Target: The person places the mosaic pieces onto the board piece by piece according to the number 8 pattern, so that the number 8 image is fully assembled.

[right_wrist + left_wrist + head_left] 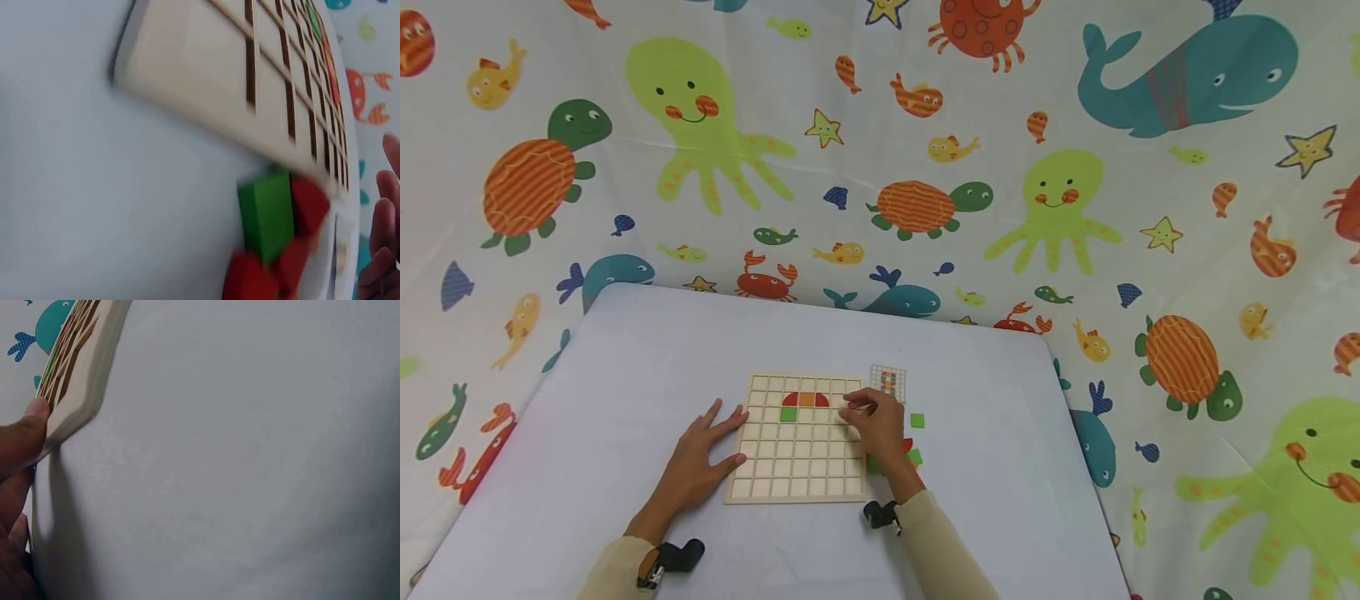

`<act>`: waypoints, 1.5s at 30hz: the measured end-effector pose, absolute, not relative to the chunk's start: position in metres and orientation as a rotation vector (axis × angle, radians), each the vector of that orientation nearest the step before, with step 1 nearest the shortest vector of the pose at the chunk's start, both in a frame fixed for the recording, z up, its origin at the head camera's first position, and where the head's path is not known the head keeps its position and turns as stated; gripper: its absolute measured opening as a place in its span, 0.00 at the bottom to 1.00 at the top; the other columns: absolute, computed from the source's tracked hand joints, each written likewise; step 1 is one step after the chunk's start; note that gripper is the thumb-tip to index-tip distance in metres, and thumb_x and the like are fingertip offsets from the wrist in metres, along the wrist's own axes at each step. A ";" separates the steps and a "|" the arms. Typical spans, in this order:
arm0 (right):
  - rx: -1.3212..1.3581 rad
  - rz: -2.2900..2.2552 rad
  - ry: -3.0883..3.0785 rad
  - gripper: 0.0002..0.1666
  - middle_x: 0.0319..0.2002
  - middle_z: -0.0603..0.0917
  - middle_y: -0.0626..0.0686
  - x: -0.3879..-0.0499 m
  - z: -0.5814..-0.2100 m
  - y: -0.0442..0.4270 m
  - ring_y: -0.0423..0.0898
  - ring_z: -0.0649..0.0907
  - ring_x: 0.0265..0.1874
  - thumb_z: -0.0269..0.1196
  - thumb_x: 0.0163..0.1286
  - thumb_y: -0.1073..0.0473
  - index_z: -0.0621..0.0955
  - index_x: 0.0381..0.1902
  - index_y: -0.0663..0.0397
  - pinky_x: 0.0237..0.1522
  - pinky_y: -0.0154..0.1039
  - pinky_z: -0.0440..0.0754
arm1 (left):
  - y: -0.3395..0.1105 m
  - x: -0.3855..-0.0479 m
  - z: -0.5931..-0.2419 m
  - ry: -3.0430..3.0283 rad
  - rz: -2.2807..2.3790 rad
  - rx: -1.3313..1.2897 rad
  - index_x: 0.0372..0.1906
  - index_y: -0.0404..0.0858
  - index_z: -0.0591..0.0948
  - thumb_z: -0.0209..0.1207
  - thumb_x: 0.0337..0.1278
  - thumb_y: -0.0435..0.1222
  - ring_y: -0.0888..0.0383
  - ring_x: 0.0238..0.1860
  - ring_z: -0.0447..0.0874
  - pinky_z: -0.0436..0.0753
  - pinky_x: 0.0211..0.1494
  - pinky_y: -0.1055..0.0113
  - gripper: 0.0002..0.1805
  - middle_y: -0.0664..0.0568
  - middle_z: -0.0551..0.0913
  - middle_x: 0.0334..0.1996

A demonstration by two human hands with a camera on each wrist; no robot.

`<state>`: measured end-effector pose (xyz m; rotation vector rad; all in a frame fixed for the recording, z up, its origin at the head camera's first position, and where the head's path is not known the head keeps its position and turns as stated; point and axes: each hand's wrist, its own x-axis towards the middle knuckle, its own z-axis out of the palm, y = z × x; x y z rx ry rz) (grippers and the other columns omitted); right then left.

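Note:
A pale wooden grid board (797, 502) lies on the white table. In its upper part are a red curved piece (791, 400), an orange square (807, 399), another red curved piece (822, 401) and a green square (788, 414). My left hand (700, 458) rests at the board's left edge, fingers spread, thumb (28, 434) against the rim. Over the board's right side hovers my right hand (876, 423), thumb and forefinger close together. Whether something small sits between those fingertips cannot be made out. In the right wrist view its fingers (384, 231) show only partly.
A small pattern card (888, 383) lies beyond the board's upper right corner. A loose green square (917, 421) is to the right. More green blocks (265, 212) and red blocks (250, 278) lie beside the board's right edge. A sea-animal curtain (880, 283) hangs behind the table.

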<state>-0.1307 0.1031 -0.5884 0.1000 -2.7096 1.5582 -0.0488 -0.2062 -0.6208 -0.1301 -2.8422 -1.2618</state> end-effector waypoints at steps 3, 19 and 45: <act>-0.001 1.501 -2.725 0.11 0.35 0.91 0.47 -0.132 -0.586 0.128 0.40 0.81 0.28 0.78 0.64 0.58 0.92 0.45 0.47 0.30 0.31 0.81 | -0.206 -0.049 -0.621 -2.843 -1.260 -0.129 0.74 0.39 0.77 0.76 0.55 0.37 0.19 0.79 0.55 0.56 0.78 0.23 0.40 0.26 0.58 0.81; -0.494 1.270 -2.785 0.10 0.33 0.87 0.48 -0.130 -0.595 0.202 0.48 0.81 0.36 0.78 0.64 0.58 0.92 0.44 0.43 0.40 0.37 0.79 | -0.206 -0.051 -0.622 -2.886 -1.238 -0.100 0.75 0.39 0.76 0.76 0.56 0.38 0.18 0.80 0.53 0.55 0.79 0.22 0.40 0.26 0.57 0.82; -0.356 1.497 -2.768 0.03 0.32 0.88 0.48 -0.132 -0.588 0.163 0.46 0.82 0.31 0.77 0.66 0.60 0.90 0.36 0.47 0.34 0.35 0.82 | -0.206 -0.049 -0.624 -2.848 -1.238 -0.118 0.74 0.39 0.77 0.76 0.55 0.40 0.18 0.79 0.55 0.56 0.78 0.22 0.40 0.25 0.59 0.81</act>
